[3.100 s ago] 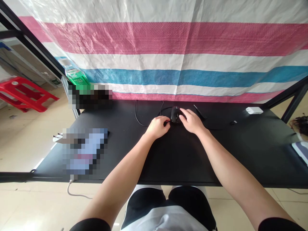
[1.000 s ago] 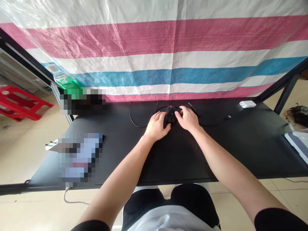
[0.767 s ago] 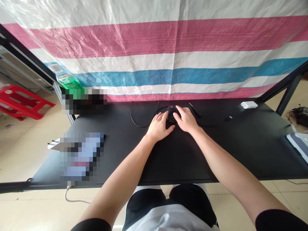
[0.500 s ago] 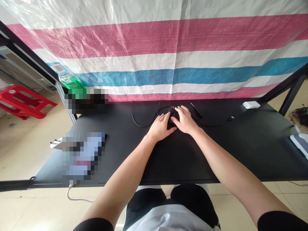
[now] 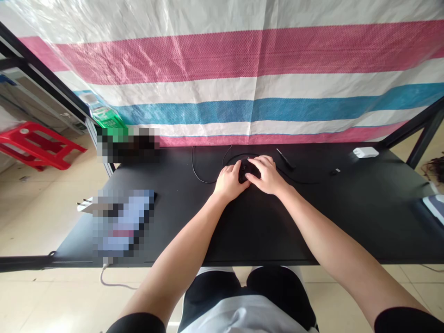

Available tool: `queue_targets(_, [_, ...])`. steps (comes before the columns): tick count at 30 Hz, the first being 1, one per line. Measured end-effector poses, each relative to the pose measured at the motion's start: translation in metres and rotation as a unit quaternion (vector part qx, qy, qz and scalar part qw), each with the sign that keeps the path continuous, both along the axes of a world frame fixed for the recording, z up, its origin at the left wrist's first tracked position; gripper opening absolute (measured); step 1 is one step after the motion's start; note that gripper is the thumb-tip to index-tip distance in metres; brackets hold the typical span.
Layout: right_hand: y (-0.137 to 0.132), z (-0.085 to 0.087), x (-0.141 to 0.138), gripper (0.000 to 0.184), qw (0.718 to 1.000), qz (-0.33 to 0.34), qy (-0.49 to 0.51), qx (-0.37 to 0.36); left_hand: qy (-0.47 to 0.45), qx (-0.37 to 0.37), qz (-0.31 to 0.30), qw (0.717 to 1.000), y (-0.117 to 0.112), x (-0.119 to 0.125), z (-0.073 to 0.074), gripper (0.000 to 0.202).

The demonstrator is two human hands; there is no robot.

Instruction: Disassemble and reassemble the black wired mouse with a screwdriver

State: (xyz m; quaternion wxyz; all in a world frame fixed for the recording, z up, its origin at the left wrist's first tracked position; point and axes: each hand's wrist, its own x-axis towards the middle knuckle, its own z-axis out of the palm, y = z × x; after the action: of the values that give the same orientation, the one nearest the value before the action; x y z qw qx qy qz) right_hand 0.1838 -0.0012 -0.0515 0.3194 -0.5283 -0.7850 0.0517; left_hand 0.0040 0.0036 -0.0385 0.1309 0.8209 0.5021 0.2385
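A black computer mouse (image 5: 244, 170) sits near the far side of the black table (image 5: 305, 226), mostly covered by my hands. My left hand (image 5: 229, 182) rests against its left side with the fingers curled onto it. My right hand (image 5: 264, 175) lies across its top and right side. Its thin black cable (image 5: 207, 179) loops away to the left across the tabletop. A slim black stick (image 5: 285, 158) lies just beyond my right hand, not touching it.
A white charger (image 5: 363, 152) and a small black item (image 5: 335, 171) lie at the table's far right. Pixelated objects (image 5: 121, 223) occupy the left side. A striped tarp (image 5: 263, 106) hangs behind the table, and a red plastic stool (image 5: 38, 144) stands on the tiled floor.
My hands have closed in around the mouse and now hide most of it. My right hand has slid further over its top. The view has shifted slightly.
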Motion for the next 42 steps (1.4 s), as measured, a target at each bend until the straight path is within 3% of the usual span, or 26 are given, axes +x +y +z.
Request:
queue_targets(9, [-0.002, 0.009, 0.006, 0.055, 0.993, 0.092, 0.058, 0.045, -0.143, -0.05, 0.029, 0.988, -0.004, -0.009, 0.013, 0.055])
queue_targets(22, [-0.008, 0.015, 0.0, 0.042, 0.994, 0.052, 0.094, 0.008, -0.275, -0.089, -0.005, 0.957, 0.001, -0.018, 0.006, 0.046])
queue_targets(25, [-0.007, 0.015, 0.0, 0.044, 0.993, 0.041, 0.107, -0.016, -0.328, -0.117, -0.011, 0.937, 0.001, -0.018, 0.007, 0.045])
queue_targets(29, [-0.006, 0.016, 0.001, 0.044, 0.989, 0.01, 0.129, -0.066, -0.372, -0.185, 0.011, 0.909, 0.001, -0.016, 0.009, 0.058])
queue_targets(32, [-0.005, 0.015, 0.003, 0.047, 0.981, -0.022, 0.173, -0.09, -0.366, -0.135, 0.05, 0.919, 0.001, -0.015, 0.009, 0.053])
queue_targets(35, [-0.002, 0.015, 0.005, 0.052, 0.965, -0.076, 0.227, -0.109, -0.345, 0.02, 0.13, 0.929, 0.001, -0.015, 0.009, 0.042])
queue_targets(37, [-0.002, 0.016, 0.005, 0.054, 0.954, -0.107, 0.255, -0.113, -0.322, 0.071, 0.176, 0.928, -0.001, -0.016, 0.01, 0.043])
queue_targets(40, [-0.003, 0.017, 0.0, 0.056, 0.94, -0.119, 0.299, -0.113, -0.277, -0.006, 0.14, 0.95, -0.004, -0.014, 0.012, 0.034])
queue_targets(42, [-0.005, 0.017, -0.006, 0.059, 0.932, -0.107, 0.327, -0.114, -0.238, -0.075, 0.087, 0.965, -0.006, -0.012, 0.013, 0.046])
